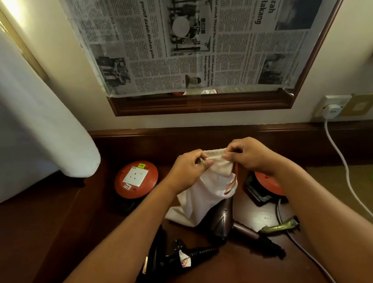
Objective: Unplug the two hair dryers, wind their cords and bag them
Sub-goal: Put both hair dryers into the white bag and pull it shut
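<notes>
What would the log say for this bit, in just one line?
step: opening bag | left hand: pinches bag mouth | right hand: pinches bag mouth | white bag: held up | hair dryers: on desk, unbagged

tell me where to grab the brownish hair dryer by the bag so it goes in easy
Grip the brownish hair dryer by its handle, coming from above on the right. The handle lies flat on the desk and sticks out clear toward the right, while the white bag drapes over the barrel's far end. Both hands are pinching the bag's mouth now, so one must let go first.
</notes>
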The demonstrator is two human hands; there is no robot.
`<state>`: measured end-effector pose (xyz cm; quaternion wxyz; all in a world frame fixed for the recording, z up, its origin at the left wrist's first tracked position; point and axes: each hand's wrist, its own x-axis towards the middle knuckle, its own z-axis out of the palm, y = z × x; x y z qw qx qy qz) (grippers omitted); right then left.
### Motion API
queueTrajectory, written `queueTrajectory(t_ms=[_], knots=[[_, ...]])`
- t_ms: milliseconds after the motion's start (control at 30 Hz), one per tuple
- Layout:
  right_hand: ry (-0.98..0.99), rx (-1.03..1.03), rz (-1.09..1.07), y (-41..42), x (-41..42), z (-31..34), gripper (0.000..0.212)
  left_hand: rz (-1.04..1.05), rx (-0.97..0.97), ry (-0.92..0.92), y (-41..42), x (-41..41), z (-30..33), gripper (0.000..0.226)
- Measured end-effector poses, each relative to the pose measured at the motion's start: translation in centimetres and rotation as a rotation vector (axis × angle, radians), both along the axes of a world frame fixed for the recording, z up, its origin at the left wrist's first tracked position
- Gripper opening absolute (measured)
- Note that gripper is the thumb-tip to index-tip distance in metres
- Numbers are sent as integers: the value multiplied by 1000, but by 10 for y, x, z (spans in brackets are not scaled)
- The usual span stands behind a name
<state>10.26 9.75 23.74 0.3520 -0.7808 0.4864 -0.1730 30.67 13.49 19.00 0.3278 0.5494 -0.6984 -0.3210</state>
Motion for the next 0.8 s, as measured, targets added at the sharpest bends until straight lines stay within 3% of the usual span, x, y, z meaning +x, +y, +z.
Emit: queueTrajectory(t_ms=[167,267,333,433,500,567,633,800], knots=[[-111,143,-66,-4,-16,1,13,46,-38,-67,-2,39,6,43],[-112,116,-95,-5,-14,-3,11,21,-3,-49,1,41,11,35],[0,33,-112,-8,-15,-2,10,-11,50,-43,5,39,16,22],[151,-121,7,-6,-4,5,34,-72,47,-14,9,32,21,14],[113,-86,175,2,14,5,42,-109,25,11,10,26,22,13],[3,39,207,10,29,-4,28,-116,5,-5,10,24,20,12],[-47,43,104,12,31,-13,13,-98,-1,-72,9,31,16,11],[-34,14,38,6,14,-15,17,33,26,-301,11,71,6,21]])
